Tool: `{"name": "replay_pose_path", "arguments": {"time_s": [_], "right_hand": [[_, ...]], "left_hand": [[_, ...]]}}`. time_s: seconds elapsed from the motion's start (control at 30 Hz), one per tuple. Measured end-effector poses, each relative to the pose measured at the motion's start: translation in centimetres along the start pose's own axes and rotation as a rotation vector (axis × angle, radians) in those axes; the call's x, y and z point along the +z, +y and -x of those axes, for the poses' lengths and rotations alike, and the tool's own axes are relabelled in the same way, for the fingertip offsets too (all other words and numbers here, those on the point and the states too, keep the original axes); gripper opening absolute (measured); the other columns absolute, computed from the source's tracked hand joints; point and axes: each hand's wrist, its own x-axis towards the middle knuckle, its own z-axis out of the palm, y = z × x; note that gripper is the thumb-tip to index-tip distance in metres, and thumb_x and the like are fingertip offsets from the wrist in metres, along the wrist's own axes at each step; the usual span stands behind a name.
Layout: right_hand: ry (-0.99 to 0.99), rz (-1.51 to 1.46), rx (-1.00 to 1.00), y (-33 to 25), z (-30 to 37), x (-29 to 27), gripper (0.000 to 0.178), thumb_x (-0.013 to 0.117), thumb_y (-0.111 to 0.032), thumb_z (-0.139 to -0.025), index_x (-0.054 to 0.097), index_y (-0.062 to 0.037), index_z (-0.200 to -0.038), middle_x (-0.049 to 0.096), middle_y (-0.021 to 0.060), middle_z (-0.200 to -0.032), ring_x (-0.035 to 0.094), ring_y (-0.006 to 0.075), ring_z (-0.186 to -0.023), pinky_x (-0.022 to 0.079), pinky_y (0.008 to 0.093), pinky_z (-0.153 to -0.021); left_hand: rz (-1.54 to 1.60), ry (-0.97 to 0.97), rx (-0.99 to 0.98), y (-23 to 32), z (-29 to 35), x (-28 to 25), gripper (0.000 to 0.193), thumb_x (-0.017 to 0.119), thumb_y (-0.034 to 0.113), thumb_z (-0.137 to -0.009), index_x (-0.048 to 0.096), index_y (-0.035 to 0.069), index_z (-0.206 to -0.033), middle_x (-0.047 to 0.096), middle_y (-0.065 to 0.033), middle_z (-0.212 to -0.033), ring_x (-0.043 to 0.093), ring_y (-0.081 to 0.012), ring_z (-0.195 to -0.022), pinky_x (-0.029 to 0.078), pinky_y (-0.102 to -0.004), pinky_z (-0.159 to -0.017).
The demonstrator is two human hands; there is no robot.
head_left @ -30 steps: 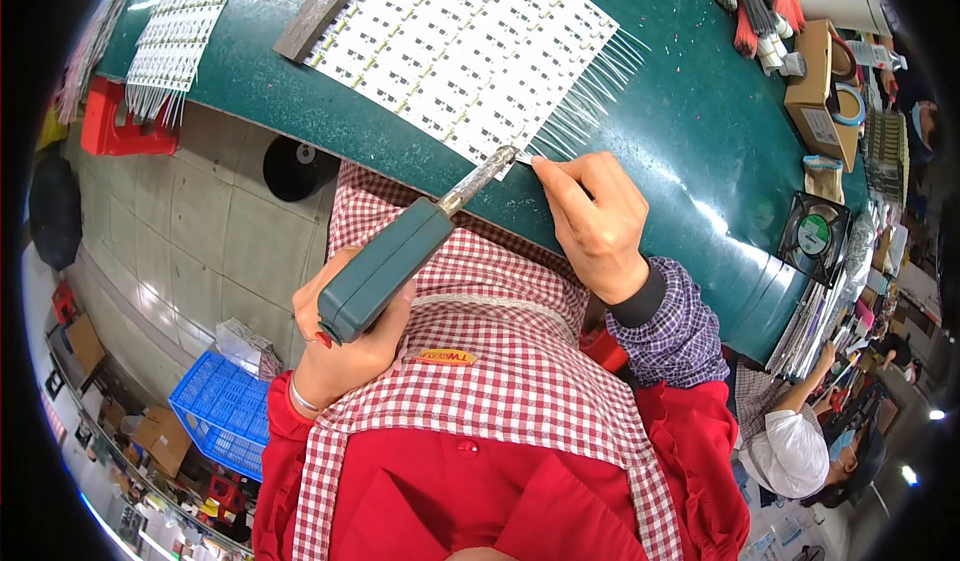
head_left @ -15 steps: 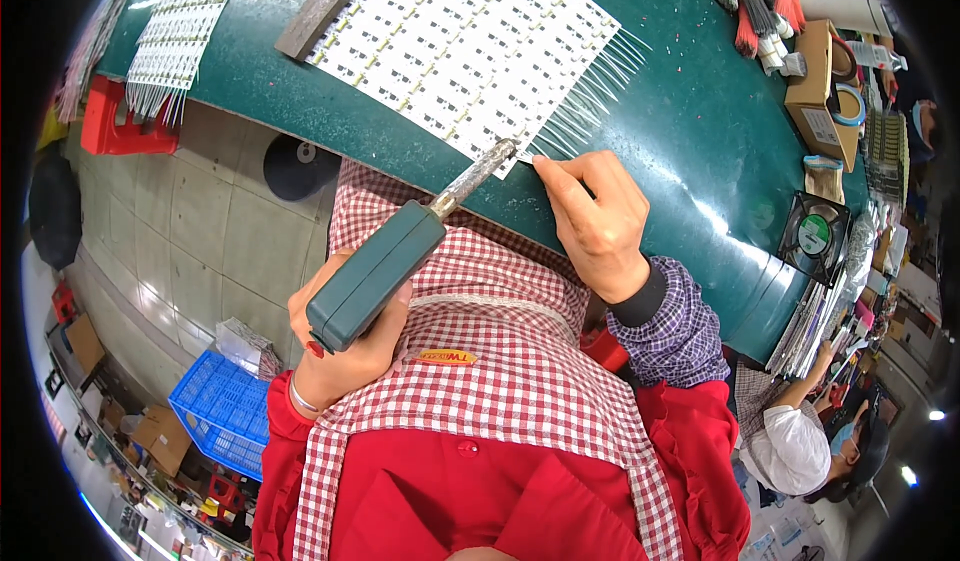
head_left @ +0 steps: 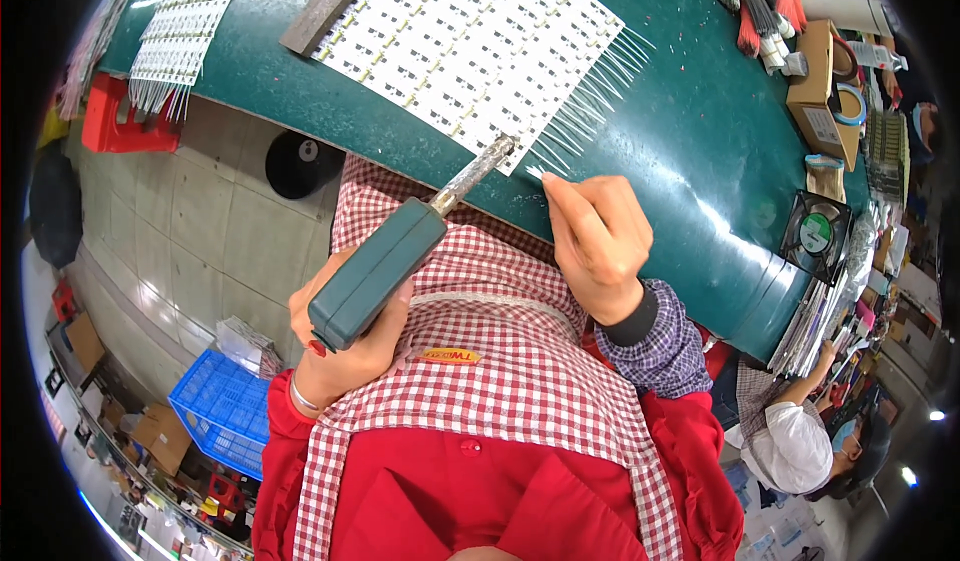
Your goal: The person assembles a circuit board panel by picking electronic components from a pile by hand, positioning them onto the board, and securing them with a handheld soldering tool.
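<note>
My left hand [head_left: 352, 366] is wrapped round the green body of a soldering gun [head_left: 378, 273]. Its metal tip rests at or just over the near corner of a white circuit board panel [head_left: 440, 56], which carries rows of small dark parts. White wires [head_left: 580, 121] stick out along the panel's right edge. Just right of that corner, my right hand [head_left: 605, 246] pinches thumb and finger together on short white wire [head_left: 535, 172]; its ends fan out past the fingertips. How many wires are in the pinch, I cannot tell.
A dark bar [head_left: 328, 11] lies along the panel's left edge on the green table [head_left: 690, 131]. Another wired panel [head_left: 185, 31] hangs over the edge at far left. To the right stand a cardboard box [head_left: 820, 91] and a fan [head_left: 815, 233]. A co-worker [head_left: 800, 446] sits at lower right.
My right hand has drawn slightly back toward me, away from the panel's corner, and wire ends now show at its fingertips. The soldering gun has barely moved.
</note>
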Motion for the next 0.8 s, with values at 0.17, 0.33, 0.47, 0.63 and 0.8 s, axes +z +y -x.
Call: {"name": "replay_pose_path", "arguments": {"time_s": [0.17, 0.33, 0.47, 0.63, 0.8], "right_hand": [[-0.049, 0.037, 0.027, 0.51, 0.43, 1.01, 0.031, 0.078, 0.005, -0.073, 0.074, -0.0036, -0.102, 0.06, 0.0048, -0.078, 0.058, 0.0211, -0.068, 0.045, 0.0336, -0.058], [-0.051, 0.035, 0.021, 0.61, 0.39, 1.1, 0.032, 0.078, 0.005, -0.073, 0.074, -0.0045, -0.104, 0.059, 0.0042, -0.078, 0.057, 0.0206, -0.068, 0.044, 0.0334, -0.058], [-0.058, 0.05, 0.031, 0.6, 0.42, 1.13, 0.032, 0.078, 0.004, -0.073, 0.074, -0.0051, -0.104, 0.059, 0.0039, -0.078, 0.057, 0.0203, -0.068, 0.044, 0.0333, -0.058], [-0.061, 0.058, 0.028, 0.64, 0.42, 1.11, 0.032, 0.079, 0.004, -0.073, 0.074, -0.0058, -0.104, 0.059, 0.0038, -0.078, 0.057, 0.02, -0.068, 0.044, 0.0331, -0.058], [-0.056, 0.062, 0.028, 0.65, 0.41, 1.19, 0.031, 0.079, 0.003, -0.073, 0.075, -0.006, -0.103, 0.059, 0.0036, -0.077, 0.057, 0.0198, -0.068, 0.044, 0.0329, -0.058]], "left_hand": [[-0.012, -0.028, -0.004, -0.19, 0.27, -0.05, 0.021, 0.079, -0.002, -0.077, 0.074, -0.006, -0.096, 0.072, -0.0168, -0.091, 0.072, -0.0247, -0.073, 0.057, -0.0303, -0.064], [-0.061, -0.06, 0.028, -0.27, 0.21, -0.11, 0.021, 0.079, -0.002, -0.076, 0.073, -0.006, -0.095, 0.072, -0.0175, -0.092, 0.072, -0.0256, -0.073, 0.057, -0.031, -0.064], [-0.017, -0.046, 0.015, -0.2, 0.02, -0.02, 0.02, 0.079, -0.003, -0.075, 0.073, -0.006, -0.093, 0.071, -0.018, -0.09, 0.071, -0.0269, -0.072, 0.057, -0.0316, -0.064], [-0.038, -0.067, 0.044, -0.32, -0.05, 0.02, 0.019, 0.079, -0.003, -0.074, 0.072, -0.006, -0.092, 0.07, -0.0173, -0.087, 0.07, -0.0267, -0.07, 0.056, -0.0323, -0.063], [-0.007, -0.08, -0.008, -0.21, -0.07, 0.15, 0.019, 0.078, -0.004, -0.074, 0.072, -0.005, -0.092, 0.069, -0.0153, -0.087, 0.07, -0.0249, -0.071, 0.056, -0.0317, -0.064]]}}
